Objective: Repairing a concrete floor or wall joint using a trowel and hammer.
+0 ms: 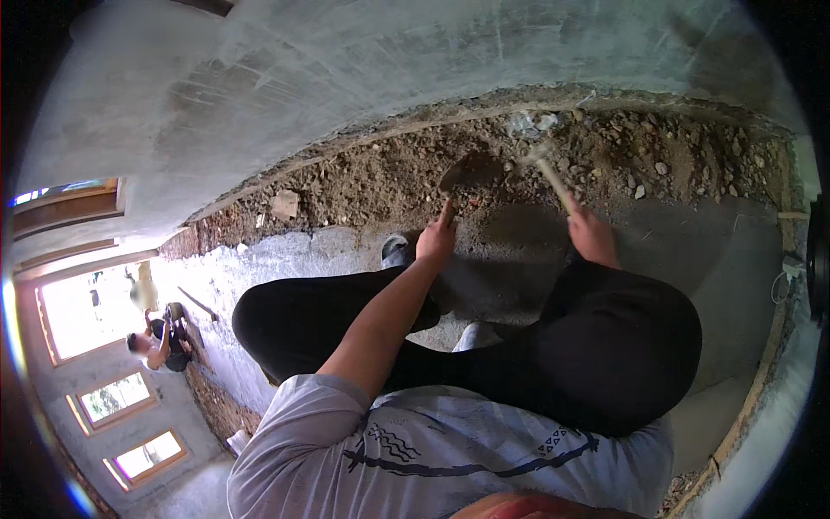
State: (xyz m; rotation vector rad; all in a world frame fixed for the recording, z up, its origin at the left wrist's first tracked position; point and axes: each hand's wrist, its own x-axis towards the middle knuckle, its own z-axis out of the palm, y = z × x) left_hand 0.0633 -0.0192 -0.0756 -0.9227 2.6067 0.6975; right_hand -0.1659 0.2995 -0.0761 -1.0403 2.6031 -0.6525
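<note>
My left hand (435, 243) is closed around the handle of a trowel (471, 172), whose dark blade lies over the loose soil (372, 186). To its right, my right hand (592, 237) grips the pale wooden handle of a hammer (554, 180). The hammer's head is blurred and sits above the soil, just right of the trowel blade and apart from it. Damp grey mortar or concrete (519, 251) spreads between my legs and the soil. I squat over it, with a shoe (395, 248) showing near my left hand.
A grey plastered wall (346, 69) runs along the far side of the rubble strip. Crumpled plastic (532, 125) and a flat broken piece (285, 205) lie in the dirt. Wooden strips (782, 259) edge the right side. Another person (160, 342) crouches far left by the windows (112, 398).
</note>
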